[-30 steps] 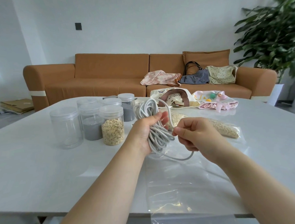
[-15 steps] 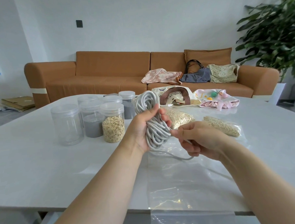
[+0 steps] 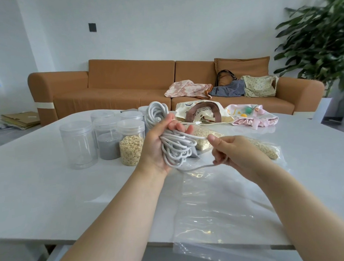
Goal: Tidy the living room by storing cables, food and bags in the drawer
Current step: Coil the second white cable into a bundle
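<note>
White cable (image 3: 177, 148): thick, round, matte, wound into loose oval coil of many loops; upper loops stick up above fingers. Coil held above white table (image 3: 51, 185), over clear plastic bag (image 3: 219, 207), just right of jars (image 3: 131, 144). Left hand (image 3: 156, 148) palm-up, fingers curled round coil's middle. Right hand (image 3: 235, 153) pinches loose tail between thumb and forefinger; slack loop sags below both hands.

Open white table (image 3: 42, 195) stretches along the left and near edge. Lidded plastic jars (image 3: 106, 137) block the far left. Bags of oats (image 3: 264, 148) and a tote bag (image 3: 202, 112) crowd the far right. A clear plastic bag (image 3: 214, 211) covers the near centre.
</note>
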Tool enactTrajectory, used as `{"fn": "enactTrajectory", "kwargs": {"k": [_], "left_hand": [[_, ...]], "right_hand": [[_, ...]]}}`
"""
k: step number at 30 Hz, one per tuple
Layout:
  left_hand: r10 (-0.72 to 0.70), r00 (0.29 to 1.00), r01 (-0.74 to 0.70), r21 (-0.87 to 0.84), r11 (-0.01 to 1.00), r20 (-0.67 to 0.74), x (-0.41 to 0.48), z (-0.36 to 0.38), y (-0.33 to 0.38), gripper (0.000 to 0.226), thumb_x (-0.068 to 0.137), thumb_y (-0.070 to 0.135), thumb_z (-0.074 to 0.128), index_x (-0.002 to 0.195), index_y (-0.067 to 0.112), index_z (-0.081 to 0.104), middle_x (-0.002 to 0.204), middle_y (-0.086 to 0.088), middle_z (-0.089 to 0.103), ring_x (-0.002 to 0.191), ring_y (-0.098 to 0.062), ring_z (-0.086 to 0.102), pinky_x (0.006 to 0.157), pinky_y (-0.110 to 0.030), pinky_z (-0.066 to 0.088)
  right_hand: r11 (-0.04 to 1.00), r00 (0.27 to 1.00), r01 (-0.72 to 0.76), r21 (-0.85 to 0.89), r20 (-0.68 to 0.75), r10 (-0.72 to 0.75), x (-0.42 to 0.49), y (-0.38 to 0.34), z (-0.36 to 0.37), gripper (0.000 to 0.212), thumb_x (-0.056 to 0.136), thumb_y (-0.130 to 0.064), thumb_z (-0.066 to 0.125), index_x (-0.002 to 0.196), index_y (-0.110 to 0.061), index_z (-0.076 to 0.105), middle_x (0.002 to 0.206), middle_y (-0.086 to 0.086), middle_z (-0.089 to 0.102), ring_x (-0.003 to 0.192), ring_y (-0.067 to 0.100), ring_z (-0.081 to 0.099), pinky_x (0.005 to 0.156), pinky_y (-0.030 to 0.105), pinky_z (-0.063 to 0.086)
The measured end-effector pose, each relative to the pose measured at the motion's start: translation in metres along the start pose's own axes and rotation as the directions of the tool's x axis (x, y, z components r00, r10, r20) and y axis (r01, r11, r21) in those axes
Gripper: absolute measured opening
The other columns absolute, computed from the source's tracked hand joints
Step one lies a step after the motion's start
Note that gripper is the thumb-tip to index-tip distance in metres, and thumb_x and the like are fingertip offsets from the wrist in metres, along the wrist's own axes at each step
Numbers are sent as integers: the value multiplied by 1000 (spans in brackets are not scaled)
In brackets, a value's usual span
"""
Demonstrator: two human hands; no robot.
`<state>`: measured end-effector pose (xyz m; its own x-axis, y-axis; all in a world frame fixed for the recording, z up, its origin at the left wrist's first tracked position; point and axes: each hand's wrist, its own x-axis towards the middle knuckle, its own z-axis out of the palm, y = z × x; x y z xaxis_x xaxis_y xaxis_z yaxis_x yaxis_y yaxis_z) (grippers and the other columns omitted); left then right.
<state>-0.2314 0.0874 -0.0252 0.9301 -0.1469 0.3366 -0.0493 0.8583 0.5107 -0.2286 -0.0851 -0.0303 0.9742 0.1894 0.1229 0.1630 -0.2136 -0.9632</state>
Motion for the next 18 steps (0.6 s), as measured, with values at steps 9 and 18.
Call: {"fn": "enactTrajectory", "kwargs": {"k": [9, 18], "left_hand": [[26, 988, 58, 525, 849, -151, 5, -4, 3, 22, 90, 3, 52, 70, 10, 50, 47, 3, 46, 39, -10, 45, 51, -25, 51], [263, 909, 180, 874, 452, -323, 7, -6, -2, 19, 83, 6, 64, 67, 6, 54, 50, -5, 56, 43, -21, 54, 51, -29, 49]], "right_hand": [[862, 990, 91, 499, 45, -131, 7, 2, -19, 26, 82, -23, 49, 59, -18, 59, 71, 3, 64, 72, 14, 62, 78, 34, 42], [776, 965, 241, 584, -60, -254, 2, -10, -8, 19, 79, -19, 50, 63, -8, 47, 56, 2, 42, 52, 15, 43, 63, 26, 47]]}}
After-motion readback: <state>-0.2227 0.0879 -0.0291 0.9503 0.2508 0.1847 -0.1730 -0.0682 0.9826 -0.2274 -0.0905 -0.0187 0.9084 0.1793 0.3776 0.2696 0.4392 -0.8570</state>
